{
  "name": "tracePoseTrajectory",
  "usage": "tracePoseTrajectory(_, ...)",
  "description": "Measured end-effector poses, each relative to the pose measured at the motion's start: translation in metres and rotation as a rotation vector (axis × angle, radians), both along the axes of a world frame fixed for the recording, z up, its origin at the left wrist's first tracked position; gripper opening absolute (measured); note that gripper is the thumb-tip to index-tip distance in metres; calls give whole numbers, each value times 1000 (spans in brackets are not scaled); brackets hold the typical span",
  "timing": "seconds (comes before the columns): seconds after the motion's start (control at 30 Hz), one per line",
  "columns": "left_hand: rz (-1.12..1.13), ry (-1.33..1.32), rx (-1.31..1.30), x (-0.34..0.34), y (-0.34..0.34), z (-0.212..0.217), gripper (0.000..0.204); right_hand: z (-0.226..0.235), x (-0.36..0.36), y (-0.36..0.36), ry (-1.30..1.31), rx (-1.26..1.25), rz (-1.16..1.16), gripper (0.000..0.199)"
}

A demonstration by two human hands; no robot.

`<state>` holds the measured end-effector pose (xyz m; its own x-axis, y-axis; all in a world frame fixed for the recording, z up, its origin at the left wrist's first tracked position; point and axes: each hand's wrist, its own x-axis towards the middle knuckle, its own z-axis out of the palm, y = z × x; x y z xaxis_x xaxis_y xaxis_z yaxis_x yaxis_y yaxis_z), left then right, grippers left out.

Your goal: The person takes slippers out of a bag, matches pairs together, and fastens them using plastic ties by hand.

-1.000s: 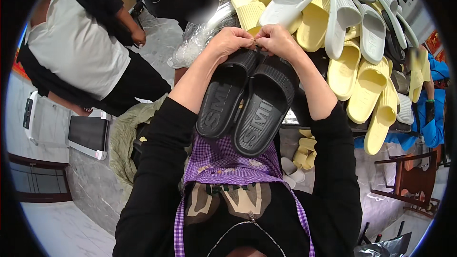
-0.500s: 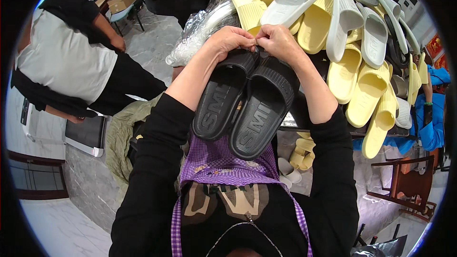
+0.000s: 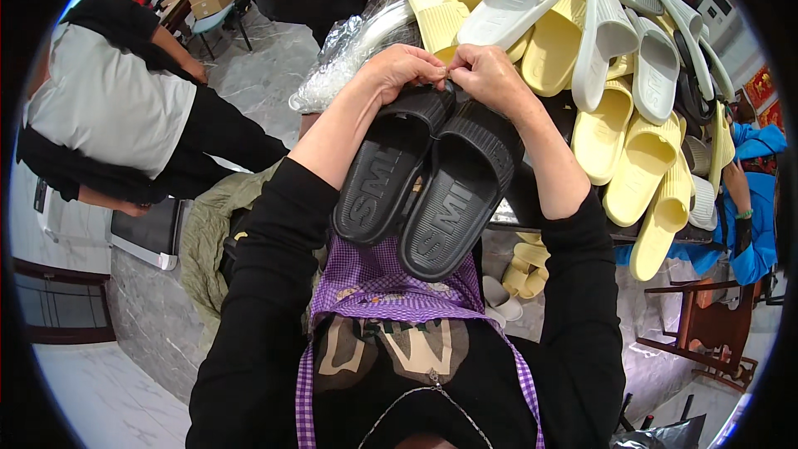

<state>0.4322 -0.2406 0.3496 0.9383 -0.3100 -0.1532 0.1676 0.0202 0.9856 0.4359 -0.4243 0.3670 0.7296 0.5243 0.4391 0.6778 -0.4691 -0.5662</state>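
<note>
A pair of black slide sandals hangs side by side under my hands, soles facing me: the left slide (image 3: 371, 187) and the right slide (image 3: 445, 208). Above their straps my left hand (image 3: 405, 69) pinches thumb and fingers together. My right hand (image 3: 486, 76) is closed the same way, its fingertips meeting the left ones. Whatever is pinched there is too small to make out. A short dark loop seems to join the slides just under my fingertips.
Yellow slides (image 3: 644, 158) and grey slides (image 3: 657, 66) are heaped on the dark table at right. Clear plastic wrapping (image 3: 328, 75) lies beyond my left forearm. One person (image 3: 116, 100) stands at left; another in blue (image 3: 752, 199) is at far right. A wooden chair (image 3: 706, 324) stands at lower right.
My hands and the black slides have barely moved. The person at left has shifted slightly left, and the arm of the person in blue has come further in at right.
</note>
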Motion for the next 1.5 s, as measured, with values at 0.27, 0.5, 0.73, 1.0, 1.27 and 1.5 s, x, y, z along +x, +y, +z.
tracePoseTrajectory(0.27, 13, 19, 1, 0, -1, 1, 11, -2, 0, 0, -28, -6, 1, 13)
tracePoseTrajectory(0.5, 22, 26, -15, 3, -4, -5, 11, -3, -1, 3, -93, -25, -24, 13)
tracePoseTrajectory(0.73, 46, -72, 26, -2, 3, -2, 17, -2, 3, 2, 33, -33, -9, 16)
tracePoseTrajectory(1.0, 459, -687, 581, -146, 55, 28, 22, 29, -76, -52, -28, 367, -198, 18)
tracePoseTrajectory(1.27, 32, -1051, 1040, -175, 24, -13, 58, -46, -126, -64, 183, 911, -277, 18)
tracePoseTrajectory(1.5, -177, -971, 1170, -142, 32, 7, 72, -21, -114, -55, 325, 973, -300, 21)
